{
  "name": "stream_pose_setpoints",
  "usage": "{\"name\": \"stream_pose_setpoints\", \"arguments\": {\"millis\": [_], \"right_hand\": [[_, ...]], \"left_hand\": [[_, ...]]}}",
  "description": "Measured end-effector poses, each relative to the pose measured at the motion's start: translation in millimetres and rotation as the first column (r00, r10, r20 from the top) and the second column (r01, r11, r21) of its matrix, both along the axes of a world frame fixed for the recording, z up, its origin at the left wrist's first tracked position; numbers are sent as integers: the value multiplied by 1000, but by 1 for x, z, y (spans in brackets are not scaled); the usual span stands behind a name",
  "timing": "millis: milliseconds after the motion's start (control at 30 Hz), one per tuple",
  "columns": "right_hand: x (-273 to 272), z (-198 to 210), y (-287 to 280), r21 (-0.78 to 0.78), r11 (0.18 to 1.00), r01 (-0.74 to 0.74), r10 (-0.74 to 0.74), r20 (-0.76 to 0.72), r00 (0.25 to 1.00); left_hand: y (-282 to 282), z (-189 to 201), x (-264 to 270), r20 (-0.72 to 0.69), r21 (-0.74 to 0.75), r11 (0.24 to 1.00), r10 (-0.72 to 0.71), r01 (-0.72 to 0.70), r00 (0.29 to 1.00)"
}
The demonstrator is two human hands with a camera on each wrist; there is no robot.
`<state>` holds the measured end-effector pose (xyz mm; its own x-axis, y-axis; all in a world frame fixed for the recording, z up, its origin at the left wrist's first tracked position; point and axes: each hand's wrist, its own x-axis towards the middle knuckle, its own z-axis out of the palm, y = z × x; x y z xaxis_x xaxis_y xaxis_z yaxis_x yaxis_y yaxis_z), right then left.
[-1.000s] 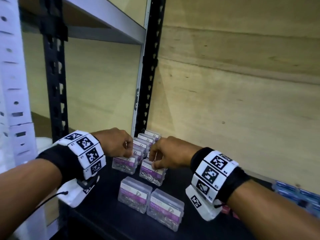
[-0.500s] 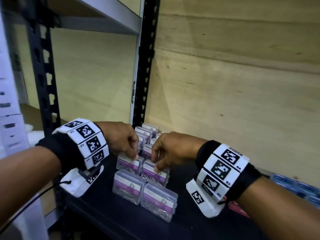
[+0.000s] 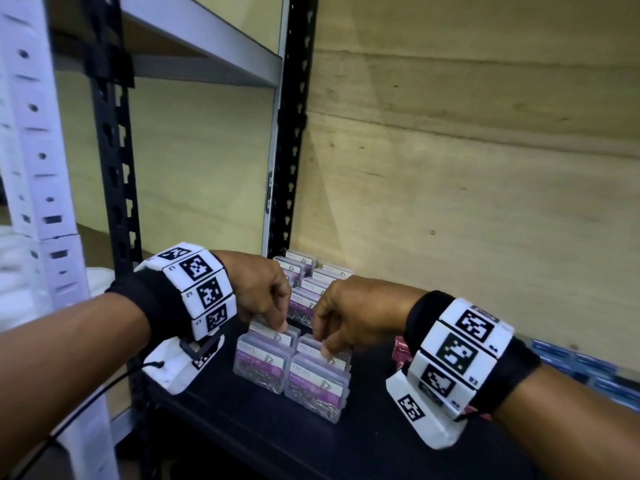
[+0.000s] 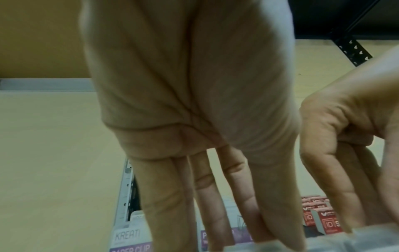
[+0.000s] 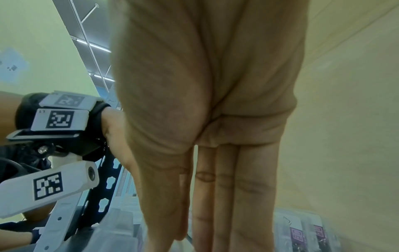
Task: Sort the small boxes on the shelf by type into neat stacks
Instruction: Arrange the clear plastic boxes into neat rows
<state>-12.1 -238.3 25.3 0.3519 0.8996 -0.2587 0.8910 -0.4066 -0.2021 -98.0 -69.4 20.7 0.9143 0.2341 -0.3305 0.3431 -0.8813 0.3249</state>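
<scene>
Clear plastic paper clip boxes with purple labels stand on the dark shelf (image 3: 346, 445). My left hand (image 3: 282, 323) pinches the top of one box (image 3: 270, 336) from above, fingers pointing down (image 4: 270, 238). Beside it my right hand (image 3: 323, 346) pinches a second box (image 3: 308, 349) the same way (image 5: 194, 238). Both held boxes sit directly behind two front boxes (image 3: 258, 363) (image 3: 317, 388). More of the same boxes stand in rows behind the hands (image 3: 304, 271), partly hidden.
Small red boxes (image 3: 400, 351) stand just right of my right hand, also red boxes (image 4: 319, 220). Blue boxes (image 3: 571, 365) line the shelf further right. A black upright post (image 3: 291, 133) and the wooden back wall (image 3: 467, 202) close the corner.
Both hands have brought their boxes forward from the back rows, down against the two front boxes. The gap to the front pair has closed.
</scene>
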Motion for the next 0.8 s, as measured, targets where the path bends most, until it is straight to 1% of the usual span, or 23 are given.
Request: {"name": "stream_pose_setpoints", "arguments": {"millis": [167, 533, 733, 800], "right_hand": [[-4, 1, -9, -20, 1000, 5, -5, -10, 1000], [-6, 0, -19, 11, 999, -40, 40, 17, 999], [1, 2, -20, -7, 1000, -30, 29, -73, 997], [5, 4, -17, -26, 999, -24, 21, -92, 995]], "left_hand": [[-6, 1, -2, -9, -12, 1000, -7, 6, 1000], [-12, 0, -6, -9, -24, 999, -26, 26, 1000], [-8, 2, -4, -19, -28, 999, -18, 17, 1000], [-1, 5, -2, 13, -27, 1000, -3, 3, 1000]]}}
